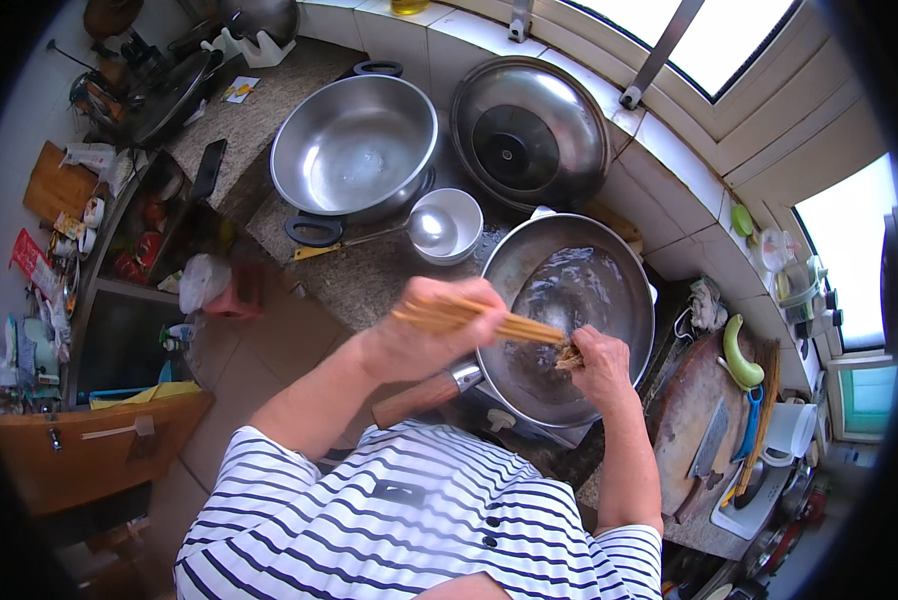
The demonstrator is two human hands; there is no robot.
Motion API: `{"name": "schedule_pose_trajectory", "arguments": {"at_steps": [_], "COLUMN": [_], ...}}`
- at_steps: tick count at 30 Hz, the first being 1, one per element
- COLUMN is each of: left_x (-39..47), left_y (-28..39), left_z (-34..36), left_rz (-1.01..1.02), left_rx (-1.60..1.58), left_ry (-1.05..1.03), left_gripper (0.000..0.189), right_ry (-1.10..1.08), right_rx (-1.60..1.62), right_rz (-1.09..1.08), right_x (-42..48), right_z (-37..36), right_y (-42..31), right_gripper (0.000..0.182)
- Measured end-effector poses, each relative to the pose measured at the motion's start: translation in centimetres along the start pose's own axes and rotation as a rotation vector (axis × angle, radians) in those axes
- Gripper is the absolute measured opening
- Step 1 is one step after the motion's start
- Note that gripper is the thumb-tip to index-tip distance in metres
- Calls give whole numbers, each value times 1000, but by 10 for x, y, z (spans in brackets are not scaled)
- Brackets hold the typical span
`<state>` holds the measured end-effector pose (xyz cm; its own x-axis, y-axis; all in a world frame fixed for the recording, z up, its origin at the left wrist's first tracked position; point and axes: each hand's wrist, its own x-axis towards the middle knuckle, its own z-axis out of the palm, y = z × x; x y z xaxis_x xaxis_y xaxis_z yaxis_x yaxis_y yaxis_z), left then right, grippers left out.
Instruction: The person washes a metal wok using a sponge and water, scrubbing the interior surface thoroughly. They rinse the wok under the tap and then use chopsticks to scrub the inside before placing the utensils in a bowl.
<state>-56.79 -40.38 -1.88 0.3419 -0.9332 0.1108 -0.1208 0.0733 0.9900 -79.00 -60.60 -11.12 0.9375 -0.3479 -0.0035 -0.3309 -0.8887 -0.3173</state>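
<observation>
My left hand (449,322) grips a bundle of wooden chopsticks (528,328) slantwise over a wok (494,259) on the stove. At their right-hand ends, my right hand (603,364) pinches a crumpled brown piece, perhaps a scrubber (568,355). That piece touches or nearly touches the chopsticks; fingers partly hide it. Water (576,277) lies in the wok, its surface rippled. The wok's wooden handle (419,397) points toward my body.
Behind the wok stand a steel pot (351,142), a domed lid (486,97), and a white bowl (468,244) with a ladle (432,229) in it. At right, a round chopping board (681,420) carries a cleaver (710,439), a blue peeler (751,424) and a green gourd (741,360).
</observation>
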Motion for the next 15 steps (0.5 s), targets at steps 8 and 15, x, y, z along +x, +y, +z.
{"name": "schedule_pose_trajectory", "arguments": {"at_steps": [8,15], "left_x": [-36,-32], "left_y": [-14,-89], "left_z": [-91,-167], "left_rz": [209,92], "left_rx": [105,571], "left_ry": [596,687], "left_gripper": [20,15], "right_ry": [24,8], "right_rx": [69,81], "right_rz": [93,74], "right_x": [-13,-9], "right_z": [7,12], "right_y": [-4,-9], "right_gripper": [28,31]}}
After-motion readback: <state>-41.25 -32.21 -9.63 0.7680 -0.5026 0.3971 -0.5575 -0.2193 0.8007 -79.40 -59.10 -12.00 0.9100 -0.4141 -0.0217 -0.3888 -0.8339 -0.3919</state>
